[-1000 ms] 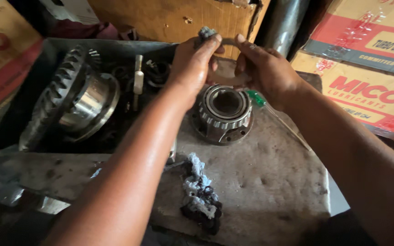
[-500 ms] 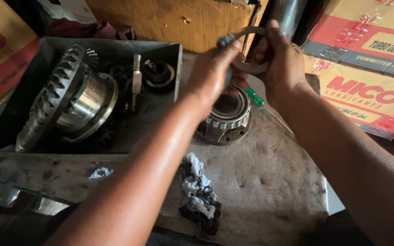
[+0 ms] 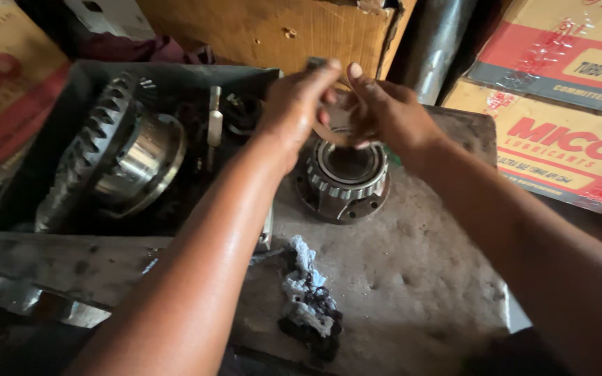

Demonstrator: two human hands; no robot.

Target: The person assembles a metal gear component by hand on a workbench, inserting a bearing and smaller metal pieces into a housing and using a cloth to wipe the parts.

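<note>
Above the bearing hub (image 3: 345,182), the left hand (image 3: 294,111) and right hand (image 3: 384,111) meet, fingers pinched together on a thin metal ring (image 3: 334,132) held just over its open top. That hub sits on a stained grey worktop (image 3: 419,278). Near it lies a dirty rag (image 3: 308,299). To the left, a metal tray (image 3: 8,188) holds a big toothed gear (image 3: 106,146). Cardboard boxes (image 3: 559,139) stand behind.

We have a single view — a camera worn on the head, looking steeply down and forward over the desk (image 3: 419,278) from close range. Both forearms run up from the bottom edge, and the hands (image 3: 346,104) meet near the desk's far edge — close enough to fill the upper middle.
</note>
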